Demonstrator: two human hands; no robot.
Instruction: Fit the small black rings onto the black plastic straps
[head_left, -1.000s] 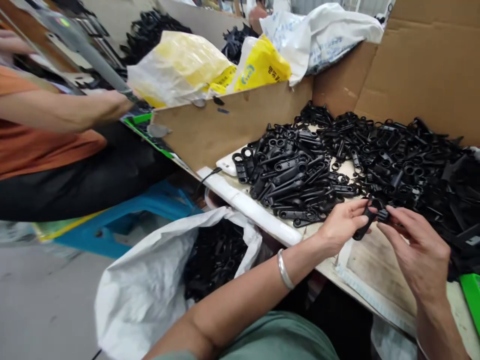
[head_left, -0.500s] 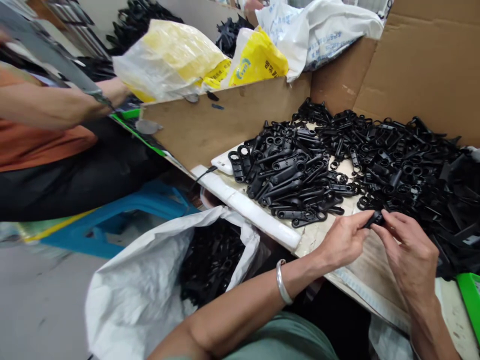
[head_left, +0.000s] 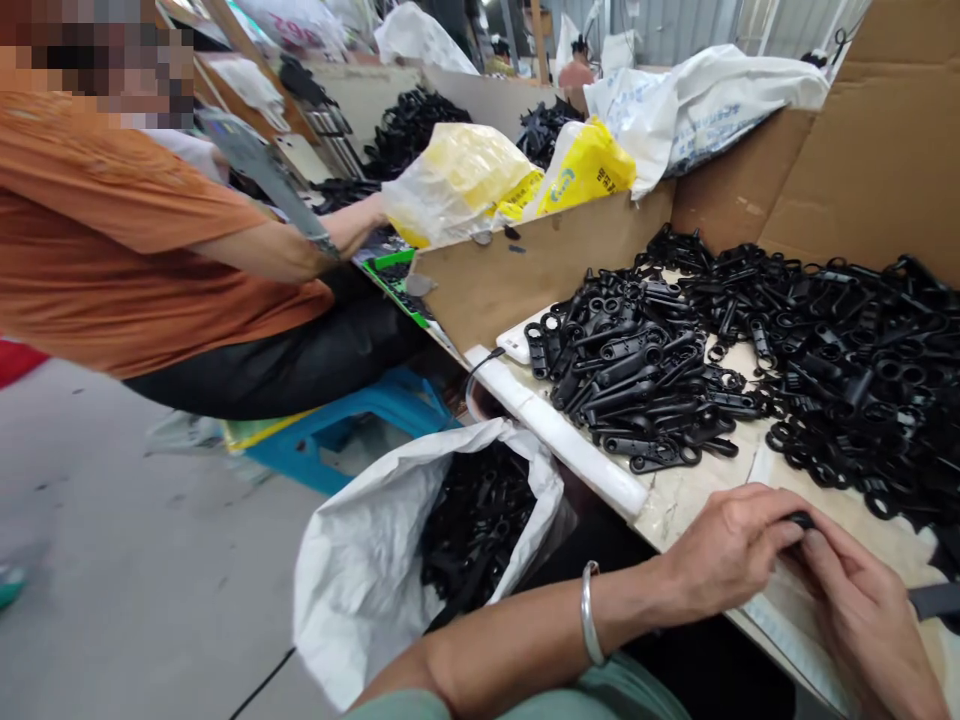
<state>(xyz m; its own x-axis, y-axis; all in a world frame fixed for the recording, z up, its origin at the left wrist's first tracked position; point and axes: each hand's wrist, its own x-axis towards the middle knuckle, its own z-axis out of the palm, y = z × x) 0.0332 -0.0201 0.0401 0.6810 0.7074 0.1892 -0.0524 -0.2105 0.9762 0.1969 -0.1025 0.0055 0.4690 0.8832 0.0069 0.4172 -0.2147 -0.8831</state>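
Note:
My left hand (head_left: 731,548) and my right hand (head_left: 862,600) meet at the near edge of the table (head_left: 690,500), fingers pinched together on a small black plastic part (head_left: 801,520) that is mostly hidden between them. A silver bangle (head_left: 590,627) sits on my left wrist. Just beyond my hands lies a big heap of black plastic parts (head_left: 750,340) spread across the table. An open white sack (head_left: 390,560) holding more black parts stands on the floor left of my left forearm.
Cardboard walls (head_left: 540,270) fence the table at the back and left. Yellow and white bags (head_left: 525,170) are piled behind them. A person in an orange shirt (head_left: 135,240) sits at the left on a blue stool (head_left: 360,420), reaching to another table.
My view has swung left and up, so my hands now sit lower in the picture. Both hands stay pinched on the black part, now more covered by my fingers.

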